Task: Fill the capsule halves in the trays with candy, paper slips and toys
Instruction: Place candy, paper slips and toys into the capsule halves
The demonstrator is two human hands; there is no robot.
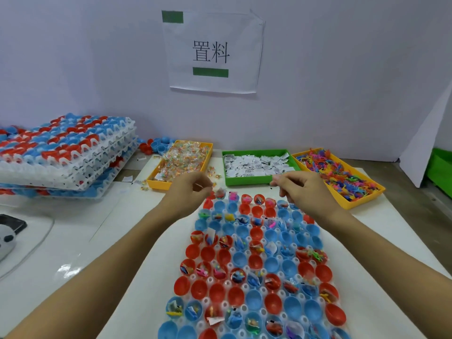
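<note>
A white tray (231, 270) of red and blue capsule halves lies in front of me; some halves hold toys, slips and candy, others are bare. My left hand (188, 192) hovers over the tray's far left corner with fingers curled, pinching something small that I cannot make out. My right hand (303, 192) hovers over the far right corner, fingers curled; whether it holds anything is unclear. Behind the tray stand a yellow bin of wrapped candy (181, 162), a green bin of paper slips (256, 165) and a yellow bin of small coloured toys (337, 172).
A stack of white trays (66, 152) loaded with red and blue halves sits at the left. Loose capsule halves (156, 145) lie behind the candy bin. A few candies (212, 171) are scattered between bins. A dark device (12, 223) is at the far left. A paper sign (212, 52) hangs on the wall.
</note>
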